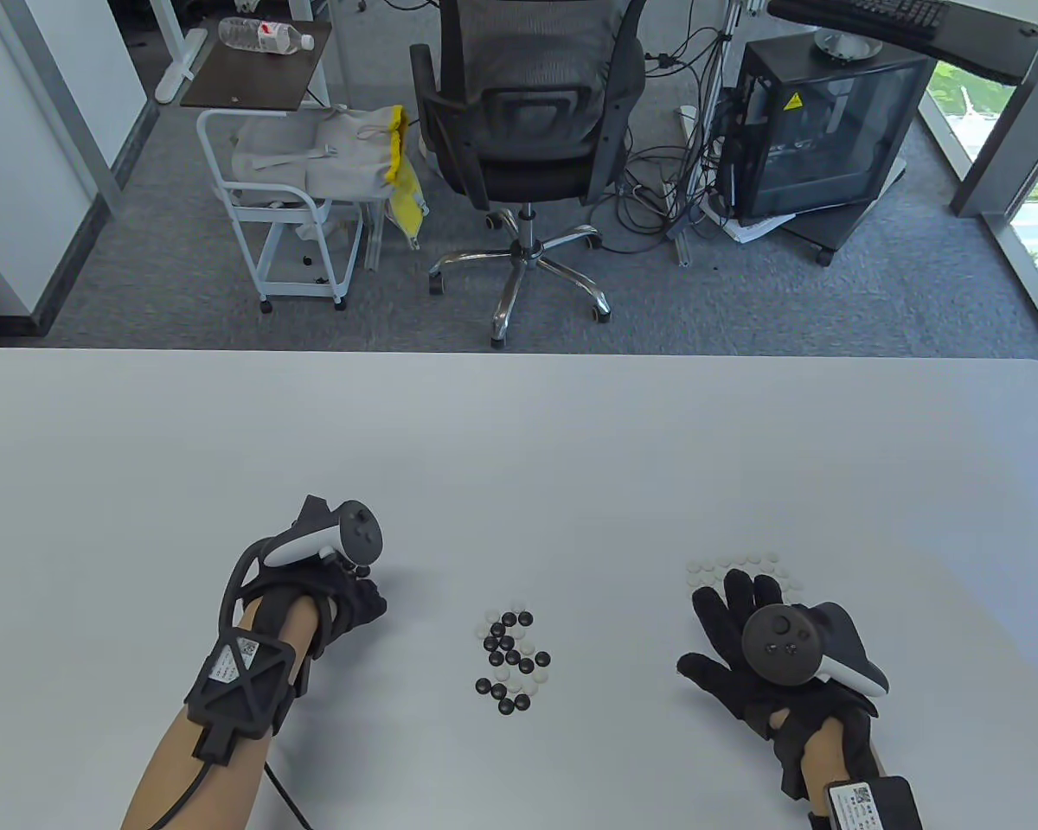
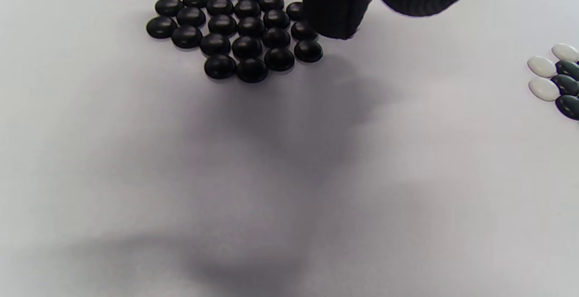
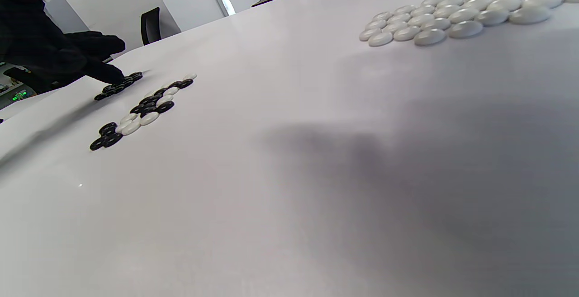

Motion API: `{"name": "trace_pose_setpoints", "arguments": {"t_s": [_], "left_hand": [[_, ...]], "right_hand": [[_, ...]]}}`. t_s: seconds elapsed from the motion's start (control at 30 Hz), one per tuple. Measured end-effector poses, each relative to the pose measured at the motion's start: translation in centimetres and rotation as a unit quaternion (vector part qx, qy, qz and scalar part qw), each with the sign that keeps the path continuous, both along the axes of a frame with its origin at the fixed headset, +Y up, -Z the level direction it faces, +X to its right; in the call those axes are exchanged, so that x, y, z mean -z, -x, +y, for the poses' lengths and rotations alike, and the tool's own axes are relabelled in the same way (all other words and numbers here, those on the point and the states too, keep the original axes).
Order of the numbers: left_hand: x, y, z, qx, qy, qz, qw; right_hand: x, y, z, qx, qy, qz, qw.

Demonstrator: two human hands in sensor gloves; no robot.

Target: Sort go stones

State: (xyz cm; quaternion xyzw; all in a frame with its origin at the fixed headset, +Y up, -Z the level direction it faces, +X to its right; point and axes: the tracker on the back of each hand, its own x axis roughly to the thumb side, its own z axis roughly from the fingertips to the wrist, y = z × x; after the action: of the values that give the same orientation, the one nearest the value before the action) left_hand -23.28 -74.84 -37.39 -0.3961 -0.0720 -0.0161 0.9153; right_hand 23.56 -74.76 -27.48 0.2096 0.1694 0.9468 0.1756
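Go stones in three groups on smooth matte white table [image 1: 519,450]; both gloved hands near their sorted piles.

Table: flat, pale, rounded far corners. L hand in black knit glove [image 1: 350,601], white/grey tracker on back, sits at sorted patch of glossy black domed stones [image 2: 235,30]; patch tight-packed, long axis approx. left-right in the left wrist view; one fingertip [image 2: 334,12] down at patch's right edge. Pinching a stone or not: can't tell. R hand in black knit glove [image 1: 744,657], fingers spread and straight, flat near table, holding nothing, just below sorted patch of smooth white lens-shaped stones [image 3: 457,16], a long band. Mixed black-and-white cluster [image 1: 510,661] between hands, table centre, longer near-far than wide, stones touching.
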Motion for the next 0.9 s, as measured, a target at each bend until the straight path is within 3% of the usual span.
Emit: {"name": "trace_pose_setpoints", "arguments": {"t_s": [0.2, 0.43, 0.7, 0.9], "left_hand": [[-0.9, -2.5, 1.7, -0.018, -0.022, -0.046, 0.999], [-2.6, -8.0, 2.6, -0.050, -0.027, -0.138, 0.989], [-3.2, -14.4, 0.7, -0.067, -0.005, -0.207, 0.976], [-2.1, -16.6, -1.0, -0.033, -0.001, -0.220, 0.975]], "right_hand": [[0.0, 0.0, 0.1, -0.001, -0.004, -0.001, 1.000], [0.0, 0.0, 0.1, -0.002, -0.009, -0.005, 1.000], [0.0, 0.0, 0.1, -0.001, -0.007, -0.001, 1.000], [-0.1, 0.0, 0.1, 0.001, -0.007, 0.001, 1.000]]}}
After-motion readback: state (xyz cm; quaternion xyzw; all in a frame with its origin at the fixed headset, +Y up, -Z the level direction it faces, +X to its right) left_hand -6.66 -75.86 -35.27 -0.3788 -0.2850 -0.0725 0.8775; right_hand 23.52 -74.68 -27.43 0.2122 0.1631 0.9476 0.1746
